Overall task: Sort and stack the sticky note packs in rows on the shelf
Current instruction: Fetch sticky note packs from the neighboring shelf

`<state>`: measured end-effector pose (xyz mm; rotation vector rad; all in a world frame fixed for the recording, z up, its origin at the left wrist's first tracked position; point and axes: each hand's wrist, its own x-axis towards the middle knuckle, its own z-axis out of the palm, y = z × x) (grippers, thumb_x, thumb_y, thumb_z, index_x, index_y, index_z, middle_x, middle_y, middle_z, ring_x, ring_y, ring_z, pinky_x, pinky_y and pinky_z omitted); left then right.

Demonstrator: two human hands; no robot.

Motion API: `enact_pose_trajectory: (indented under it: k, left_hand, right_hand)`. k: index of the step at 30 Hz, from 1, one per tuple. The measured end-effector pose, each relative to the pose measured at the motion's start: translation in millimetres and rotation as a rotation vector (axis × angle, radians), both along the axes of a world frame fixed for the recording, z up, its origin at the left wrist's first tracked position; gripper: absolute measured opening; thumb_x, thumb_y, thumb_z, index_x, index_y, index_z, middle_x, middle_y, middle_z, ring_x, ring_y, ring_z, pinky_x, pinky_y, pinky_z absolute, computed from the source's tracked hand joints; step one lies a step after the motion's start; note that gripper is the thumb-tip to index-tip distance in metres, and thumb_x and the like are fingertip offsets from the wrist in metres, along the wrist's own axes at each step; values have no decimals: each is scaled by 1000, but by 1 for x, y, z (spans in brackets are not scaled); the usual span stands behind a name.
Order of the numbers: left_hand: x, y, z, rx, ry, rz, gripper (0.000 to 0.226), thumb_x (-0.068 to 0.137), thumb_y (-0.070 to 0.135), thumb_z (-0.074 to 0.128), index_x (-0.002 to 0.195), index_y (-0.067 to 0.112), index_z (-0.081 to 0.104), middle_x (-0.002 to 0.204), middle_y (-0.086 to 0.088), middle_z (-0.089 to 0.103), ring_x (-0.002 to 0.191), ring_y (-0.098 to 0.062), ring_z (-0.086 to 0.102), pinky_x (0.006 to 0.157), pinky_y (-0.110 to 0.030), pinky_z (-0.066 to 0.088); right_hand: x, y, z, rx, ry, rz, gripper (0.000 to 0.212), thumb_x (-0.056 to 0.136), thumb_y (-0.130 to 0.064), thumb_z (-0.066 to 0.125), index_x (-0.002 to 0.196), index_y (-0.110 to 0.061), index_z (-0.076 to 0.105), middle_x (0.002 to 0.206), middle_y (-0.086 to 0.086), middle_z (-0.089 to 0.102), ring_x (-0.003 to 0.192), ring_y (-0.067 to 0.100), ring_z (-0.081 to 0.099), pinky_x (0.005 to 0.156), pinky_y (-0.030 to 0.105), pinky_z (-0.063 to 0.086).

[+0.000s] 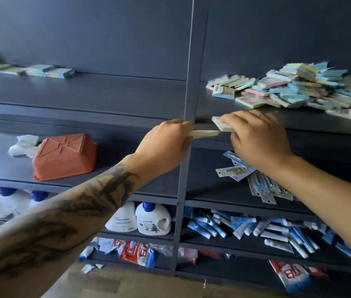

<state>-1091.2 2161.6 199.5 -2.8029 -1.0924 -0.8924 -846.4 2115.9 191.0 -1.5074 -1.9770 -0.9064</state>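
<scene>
Left hand [166, 138] pinches one sticky note pack [204, 133] edge-on, long axis pointing right. Right hand [256, 138] fingers curl around a second pack [218, 123], touching it, at the shelf [105, 91] edge.

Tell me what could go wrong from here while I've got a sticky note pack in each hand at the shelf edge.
1. The loose pile of packs on the right shelf reaches its front edge; a brush from the right hand might knock some off.
2. The left hand pinches its pack by one end, so it may slip.
3. The two held packs touch end to end in mid-air; pushing could loosen either hold.
</scene>
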Motion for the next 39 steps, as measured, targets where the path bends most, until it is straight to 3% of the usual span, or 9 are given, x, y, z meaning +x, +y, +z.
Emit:
enact_pose_trajectory:
  k: [5, 10, 14, 22, 25, 34, 39]
  left_hand:
    - [-96, -5, -8, -27, 8, 124, 25, 100, 20, 53, 120, 26, 66, 109, 0, 69, 96, -31, 63, 79, -46, 54]
    - [-198, 9, -20, -4, 17, 377, 26, 100, 21, 55, 122, 27, 67, 108, -1, 70, 95, -30, 66, 73, -40, 50]
    - [-278, 16, -25, -36, 67, 568, 27, 99, 18, 57, 123, 20, 68, 114, -5, 72, 103, -32, 67, 84, -40, 54]
    - [-416, 48, 11, -19, 151, 946, 31, 101, 16, 51, 123, 28, 69, 113, -1, 70, 100, -28, 67, 74, -32, 43]
    - [-446, 75, 33, -8, 212, 1045, 32, 99, 16, 50, 122, 30, 68, 117, -1, 71, 102, -31, 68, 76, -37, 50]
    - [-481, 169, 40, 44, 148, 1055, 29, 102, 17, 51, 123, 27, 68, 109, 0, 70, 93, -27, 66, 70, -37, 50]
    - [-491, 232, 38, 15, 141, 979, 25, 102, 19, 50, 118, 23, 68, 104, -2, 68, 89, -30, 65, 71, -46, 58]
  right_hand:
    - [-99, 18, 2, -58, 33, 155, 44, 82, -6, 52, 122, -17, 66, 110, 7, 72, 91, 39, 65, 71, 48, 53]
    - [-194, 61, -5, -120, 65, 284, 41, 81, -2, 55, 118, -17, 67, 103, 5, 72, 85, 40, 63, 68, 46, 52]
    - [-276, 104, -6, -135, 13, 407, 38, 81, -2, 59, 116, -16, 67, 104, 7, 73, 86, 39, 65, 68, 44, 52]
    - [-445, 213, 18, -139, -17, 632, 41, 86, -4, 59, 121, -22, 66, 103, 7, 73, 89, 36, 67, 73, 43, 52]
    - [-482, 253, 30, -134, -33, 666, 35, 91, -7, 56, 122, -21, 63, 104, 9, 71, 91, 37, 67, 75, 43, 52]
    - [-527, 360, 46, -256, -122, 639, 31, 96, -12, 47, 126, -20, 54, 119, 10, 62, 109, 38, 58, 82, 44, 40]
    - [-523, 410, 41, -374, -110, 553, 29, 95, -13, 43, 122, -20, 52, 119, 10, 61, 111, 37, 56, 93, 49, 44]
